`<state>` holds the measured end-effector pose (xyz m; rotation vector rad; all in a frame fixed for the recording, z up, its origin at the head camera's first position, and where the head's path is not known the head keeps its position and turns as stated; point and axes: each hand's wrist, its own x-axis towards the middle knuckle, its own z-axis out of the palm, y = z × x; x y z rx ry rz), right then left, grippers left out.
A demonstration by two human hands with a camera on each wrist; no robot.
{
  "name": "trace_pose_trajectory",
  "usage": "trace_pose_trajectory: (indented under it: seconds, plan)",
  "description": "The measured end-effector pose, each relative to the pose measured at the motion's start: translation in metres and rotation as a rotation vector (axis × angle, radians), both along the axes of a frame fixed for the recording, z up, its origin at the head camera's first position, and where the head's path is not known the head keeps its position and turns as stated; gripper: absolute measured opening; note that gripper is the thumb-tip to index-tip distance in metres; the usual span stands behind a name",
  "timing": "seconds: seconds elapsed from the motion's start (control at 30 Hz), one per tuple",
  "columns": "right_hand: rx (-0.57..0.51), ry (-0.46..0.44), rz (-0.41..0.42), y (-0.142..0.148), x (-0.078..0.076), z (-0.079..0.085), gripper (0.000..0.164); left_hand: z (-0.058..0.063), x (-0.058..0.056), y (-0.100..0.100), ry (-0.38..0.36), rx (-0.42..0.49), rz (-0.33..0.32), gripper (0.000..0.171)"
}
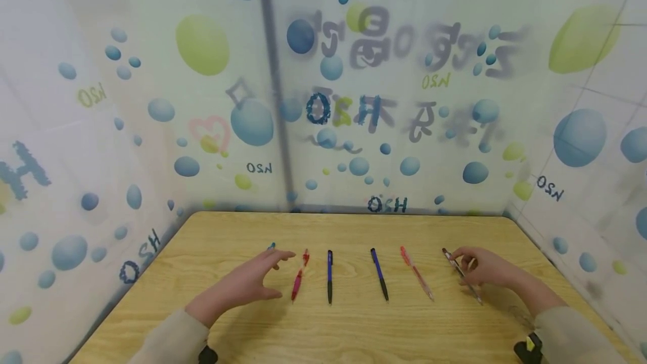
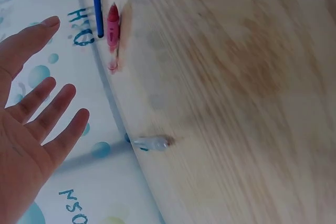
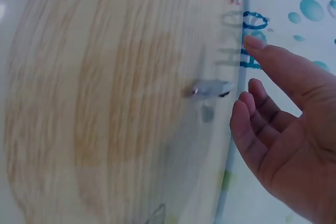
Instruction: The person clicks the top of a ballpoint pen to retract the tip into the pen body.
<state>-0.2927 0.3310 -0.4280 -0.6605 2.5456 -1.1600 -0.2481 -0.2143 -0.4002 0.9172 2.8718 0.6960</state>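
Note:
Several pens lie in a row across the wooden table. My left hand [image 1: 245,282], fingers spread and nothing in its grasp, hovers over the leftmost pen; only that pen's blue end [image 1: 272,245] shows past the hand, while its pale barrel [image 2: 152,142] appears in the left wrist view. Just right of this hand lies a red-and-pink pen [image 1: 296,284]. On the far right, my right hand [image 1: 487,268] overlaps a dark-ended clear pen [image 1: 472,290] in the head view. In the right wrist view its loosely bent fingers hold nothing, with the same pen [image 3: 211,88] beyond the fingertips.
Between the hands lie a blue pen [image 1: 329,274] with a dark grip, a similar blue pen [image 1: 379,274] tilted slightly, and a clear pen with a pink cap [image 1: 418,275]. A bubble-patterned curtain [image 1: 349,184] encloses the table's [image 1: 354,330] back and sides.

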Motion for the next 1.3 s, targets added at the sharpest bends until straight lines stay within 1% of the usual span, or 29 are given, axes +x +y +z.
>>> trace_pose_trajectory:
  seconds: [0.07, 0.17, 0.27, 0.43, 0.53, 0.67, 0.77, 0.9, 1.0, 1.07, 1.17, 1.3]
  plan:
    - [-0.017, -0.005, 0.002, -0.006, 0.0, 0.002, 0.051, 0.0, -0.002, 0.004, 0.009, -0.003, -0.011, 0.076]
    - [-0.014, 0.023, 0.014, -0.016, -0.001, 0.003, 0.053, 0.001, -0.004, 0.011, 0.02, -0.003, -0.031, 0.076]
    - [-0.017, 0.043, 0.026, -0.024, -0.002, 0.001, 0.054, 0.0, -0.007, 0.019, 0.03, 0.003, -0.049, 0.076]
    - [-0.016, 0.036, 0.024, -0.039, -0.004, -0.004, 0.053, 0.001, -0.01, 0.031, 0.027, 0.02, -0.073, 0.072]
    - [0.008, 0.016, 0.016, -0.049, -0.004, -0.008, 0.052, 0.001, -0.012, 0.039, 0.033, 0.01, -0.078, 0.071]
    - [0.044, -0.04, 0.012, -0.059, -0.003, -0.01, 0.053, 0.001, -0.011, 0.048, 0.014, 0.011, -0.098, 0.071]
    - [0.056, -0.063, 0.042, -0.064, -0.003, -0.011, 0.052, 0.0, -0.01, 0.054, -0.004, 0.023, -0.117, 0.07]
    - [0.063, -0.03, 0.109, -0.069, -0.005, -0.011, 0.047, -0.001, -0.011, 0.062, -0.002, 0.0, -0.129, 0.069]
    - [0.073, -0.001, 0.13, -0.071, -0.004, -0.011, 0.045, -0.002, -0.012, 0.069, -0.009, -0.022, -0.141, 0.07]
    - [0.083, 0.015, 0.129, -0.072, -0.003, -0.01, 0.044, -0.001, -0.012, 0.074, -0.015, -0.027, -0.154, 0.071]
    - [0.106, 0.031, 0.107, -0.075, -0.002, -0.01, 0.042, -0.001, -0.012, 0.081, 0.002, -0.045, -0.171, 0.072]
    - [0.129, 0.041, 0.096, -0.077, -0.003, -0.011, 0.038, -0.002, -0.011, 0.09, -0.013, -0.051, -0.17, 0.072]
